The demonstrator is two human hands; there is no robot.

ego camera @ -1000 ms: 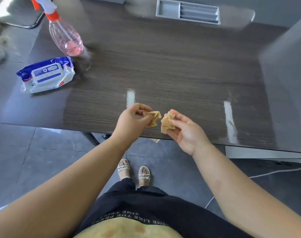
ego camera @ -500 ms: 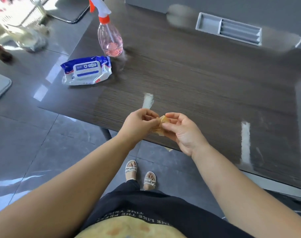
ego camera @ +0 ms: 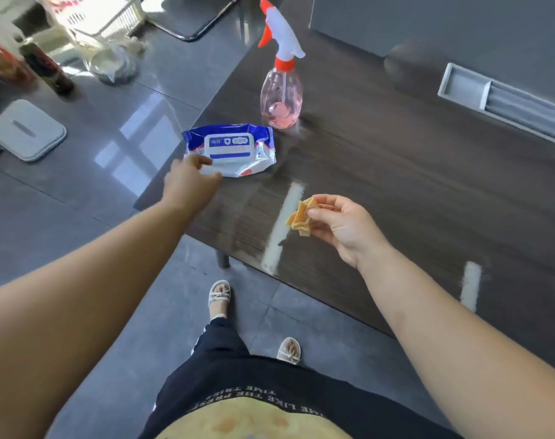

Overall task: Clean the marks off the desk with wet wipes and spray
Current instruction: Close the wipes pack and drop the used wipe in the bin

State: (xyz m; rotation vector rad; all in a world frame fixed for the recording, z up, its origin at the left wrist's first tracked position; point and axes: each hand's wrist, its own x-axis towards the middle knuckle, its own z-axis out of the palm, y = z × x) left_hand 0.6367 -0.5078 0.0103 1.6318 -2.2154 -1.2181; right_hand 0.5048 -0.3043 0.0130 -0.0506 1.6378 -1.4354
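1. The pack of wipes (ego camera: 230,149) is lying on the tabletop (ego camera: 396,185) just ahead of the left hand (ego camera: 190,179), its long axis across the reach; the far nearer left hand is being held loosely apart at its near edge.
2. A crumpled tan scrap (ego camera: 301,213) is being pinched in the right hand (ego camera: 339,226).
3. Compared with half a second ago, the hands are being held well apart, no longer joined.

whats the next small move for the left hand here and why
Probably to close the left hand on the wet wipes pack and pull a wipe. It reaches open at the pack's near edge, the right hand is busy pinching a crumpled tan wad, and white marks remain on the desk.
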